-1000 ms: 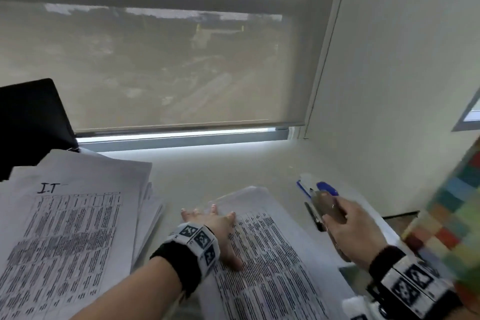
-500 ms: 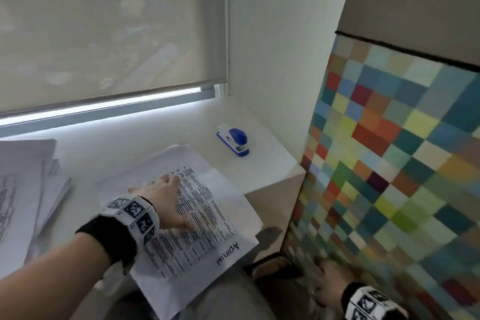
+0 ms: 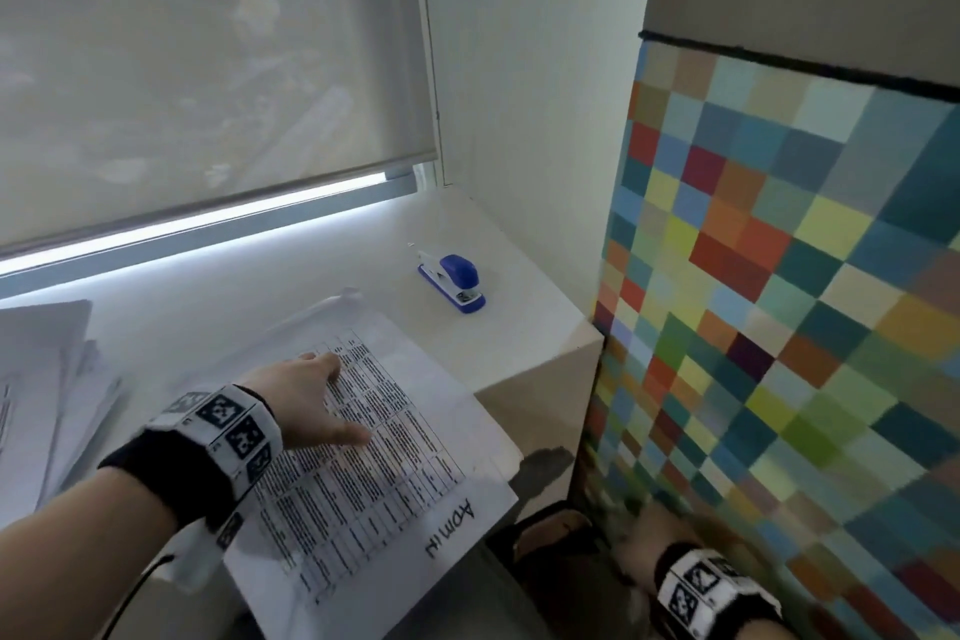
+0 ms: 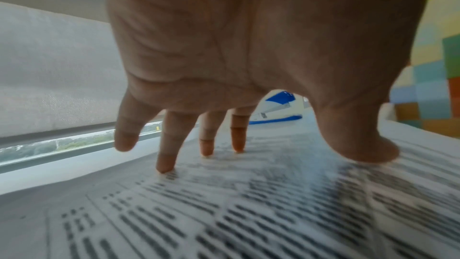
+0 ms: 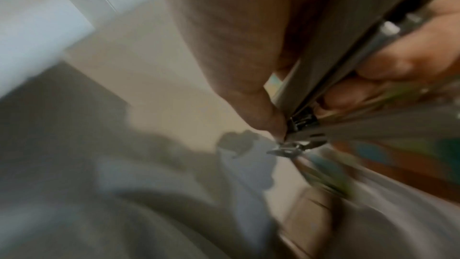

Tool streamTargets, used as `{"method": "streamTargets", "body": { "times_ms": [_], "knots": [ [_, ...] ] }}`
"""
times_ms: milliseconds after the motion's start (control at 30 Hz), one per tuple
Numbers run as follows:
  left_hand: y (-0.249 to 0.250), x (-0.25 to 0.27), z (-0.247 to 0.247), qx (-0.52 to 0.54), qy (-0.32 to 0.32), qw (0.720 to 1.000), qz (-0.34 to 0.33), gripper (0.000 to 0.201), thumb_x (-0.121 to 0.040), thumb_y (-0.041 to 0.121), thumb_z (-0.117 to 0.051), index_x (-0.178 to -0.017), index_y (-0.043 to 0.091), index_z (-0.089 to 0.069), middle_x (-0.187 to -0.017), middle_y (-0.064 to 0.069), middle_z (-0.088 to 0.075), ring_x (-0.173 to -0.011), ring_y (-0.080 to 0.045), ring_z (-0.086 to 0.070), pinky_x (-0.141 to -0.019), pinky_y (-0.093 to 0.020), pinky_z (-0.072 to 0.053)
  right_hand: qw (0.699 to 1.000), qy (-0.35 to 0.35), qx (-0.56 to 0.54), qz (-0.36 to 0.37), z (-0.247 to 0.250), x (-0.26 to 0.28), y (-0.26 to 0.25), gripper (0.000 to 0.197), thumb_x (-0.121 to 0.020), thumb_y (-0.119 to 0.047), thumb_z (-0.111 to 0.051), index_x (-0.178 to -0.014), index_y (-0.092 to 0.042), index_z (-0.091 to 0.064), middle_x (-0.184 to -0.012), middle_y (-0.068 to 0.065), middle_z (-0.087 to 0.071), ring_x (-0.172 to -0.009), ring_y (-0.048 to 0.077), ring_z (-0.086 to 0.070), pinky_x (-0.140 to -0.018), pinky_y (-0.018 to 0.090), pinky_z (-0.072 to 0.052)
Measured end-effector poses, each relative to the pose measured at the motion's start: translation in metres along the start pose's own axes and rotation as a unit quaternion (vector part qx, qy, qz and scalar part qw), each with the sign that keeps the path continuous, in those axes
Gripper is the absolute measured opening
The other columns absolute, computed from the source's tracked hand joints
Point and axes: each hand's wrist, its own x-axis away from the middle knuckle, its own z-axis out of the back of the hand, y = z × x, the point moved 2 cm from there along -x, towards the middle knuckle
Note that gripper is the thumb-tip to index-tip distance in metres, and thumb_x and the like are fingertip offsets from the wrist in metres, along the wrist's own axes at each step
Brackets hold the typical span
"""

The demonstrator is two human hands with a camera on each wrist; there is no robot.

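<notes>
My left hand [image 3: 311, 395] lies flat with straight fingers on a printed sheet [image 3: 395, 473] marked with handwriting at its near edge. In the left wrist view the fingertips [image 4: 164, 166] and thumb press down on the sheet [image 4: 224, 214]. A blue and white stapler [image 3: 452, 282] sits alone on the white ledge [image 3: 561, 327], beyond the sheet; it shows past the left palm as well [image 4: 276, 109]. My right hand [image 3: 641, 541] is low, below the ledge beside the coloured panel, blurred. In the right wrist view its fingers [image 5: 398, 62] curl round a grey metal stapler [image 5: 348, 66].
A loose stack of papers [image 3: 41, 379] lies at the left of the ledge. A roller blind [image 3: 208, 68] covers the window behind. A panel of coloured squares [image 3: 779, 327] stands close on the right, right next to the ledge's corner.
The view has swung to the right. My right hand has dropped from the ledge to below its edge, holding the grey stapler. The left hand stays on the sheet.
</notes>
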Motion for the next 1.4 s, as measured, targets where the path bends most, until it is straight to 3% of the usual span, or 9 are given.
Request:
{"method": "streamTargets", "body": {
  "times_ms": [133, 233, 400, 533, 667, 800, 1000, 1167, 1400],
  "knots": [
    [-0.022, -0.002, 0.011, 0.019, 0.038, 0.999, -0.001, 0.055, -0.074, 0.056, -0.076, -0.121, 0.035, -0.057, -0.136, 0.008, -0.054, -0.121, -0.016, -0.052, -0.101, -0.028, -0.04, 0.978, 0.092, -0.135, 0.127, 0.06, 0.034, -0.072, 0.014, -0.085, -0.03, -0.062, -0.079, -0.018, -0.058, -0.074, -0.001, -0.061, -0.07, 0.018, -0.058, -0.062, 0.025, -0.046],
    [-0.039, -0.006, 0.01, 0.04, 0.069, 0.997, 0.0, 0.043, -0.078, 0.039, -0.079, -0.117, 0.034, -0.063, -0.128, 0.004, -0.058, -0.117, -0.017, -0.053, -0.097, -0.027, -0.04, 0.953, 0.143, -0.132, 0.233, 0.085, 0.055, -0.121, 0.005, -0.081, -0.021, -0.064, -0.085, -0.018, -0.064, -0.076, -0.004, -0.067, -0.074, 0.015, -0.062, -0.07, 0.029, -0.054],
    [-0.067, -0.02, 0.001, 0.122, 0.1, 0.987, 0.037, 0.095, -0.06, 0.051, -0.087, -0.141, 0.032, -0.042, -0.14, -0.001, -0.051, -0.13, -0.023, -0.045, -0.108, -0.038, -0.039, 0.969, 0.121, -0.028, 0.216, 0.086, 0.029, -0.195, 0.033, -0.083, -0.029, -0.069, -0.112, -0.015, -0.062, -0.107, 0.002, -0.067, -0.099, 0.019, -0.062, -0.088, 0.029, -0.051],
    [-0.091, -0.034, -0.006, 0.141, 0.068, 0.985, 0.077, 0.136, -0.044, 0.071, -0.083, -0.153, 0.023, -0.018, -0.153, 0.001, -0.035, -0.14, -0.025, -0.034, -0.114, -0.044, -0.032, 0.964, 0.134, 0.006, 0.23, 0.08, -0.001, -0.253, 0.038, -0.083, -0.036, -0.069, -0.11, -0.01, -0.062, -0.102, 0.008, -0.067, -0.097, 0.025, -0.063, -0.08, 0.026, -0.049],
    [-0.098, -0.038, -0.005, 0.113, 0.02, 0.989, 0.095, 0.14, -0.042, 0.081, -0.076, -0.153, 0.024, -0.012, -0.153, 0.002, -0.03, -0.141, -0.026, -0.028, -0.115, -0.049, -0.03, 0.944, 0.177, -0.016, 0.279, 0.086, -0.018, -0.303, 0.039, -0.088, -0.038, -0.059, -0.119, -0.014, -0.061, -0.116, 0.006, -0.063, -0.112, 0.027, -0.057, -0.088, 0.027, -0.045],
    [-0.1, -0.04, -0.002, 0.085, 0.025, 0.992, 0.094, 0.137, -0.035, 0.088, -0.07, -0.148, 0.032, -0.018, -0.142, 0.008, -0.035, -0.133, -0.022, -0.033, -0.11, -0.051, -0.032, 0.93, 0.288, 0.101, 0.205, 0.115, -0.035, -0.321, 0.043, -0.087, -0.036, -0.055, -0.128, -0.021, -0.051, -0.13, 0.008, -0.047, -0.121, 0.03, -0.04, -0.1, 0.043, -0.036],
    [-0.106, -0.046, -0.005, 0.089, 0.04, 0.992, 0.086, 0.138, -0.029, 0.089, -0.069, -0.145, 0.035, -0.019, -0.131, 0.009, -0.035, -0.124, -0.019, -0.032, -0.108, -0.049, -0.029, 0.948, 0.171, 0.178, 0.202, 0.122, -0.068, -0.328, 0.034, -0.092, -0.03, -0.057, -0.115, -0.006, -0.059, -0.114, 0.012, -0.064, -0.105, 0.03, -0.061, -0.083, 0.03, -0.047],
    [-0.112, -0.048, -0.005, 0.113, 0.054, 0.988, 0.091, 0.133, -0.037, 0.083, -0.074, -0.147, 0.035, -0.016, -0.136, 0.009, -0.035, -0.129, -0.019, -0.03, -0.11, -0.048, -0.026, 0.961, 0.197, 0.006, 0.196, 0.137, -0.067, -0.312, 0.032, -0.081, -0.034, -0.07, -0.094, -0.004, -0.068, -0.09, 0.011, -0.069, -0.087, 0.03, -0.063, -0.079, 0.031, -0.051],
    [-0.12, -0.049, 0.002, 0.22, 0.06, 0.966, 0.126, 0.108, -0.053, 0.056, -0.089, -0.139, 0.027, -0.031, -0.137, 0.004, -0.051, -0.127, -0.022, -0.051, -0.107, -0.037, -0.035, 0.899, 0.106, -0.324, 0.275, 0.132, -0.003, -0.292, 0.016, -0.062, -0.006, -0.074, -0.069, -0.003, -0.059, -0.064, 0.012, -0.059, -0.059, 0.025, -0.054, -0.056, 0.031, -0.041]
  ]
}}
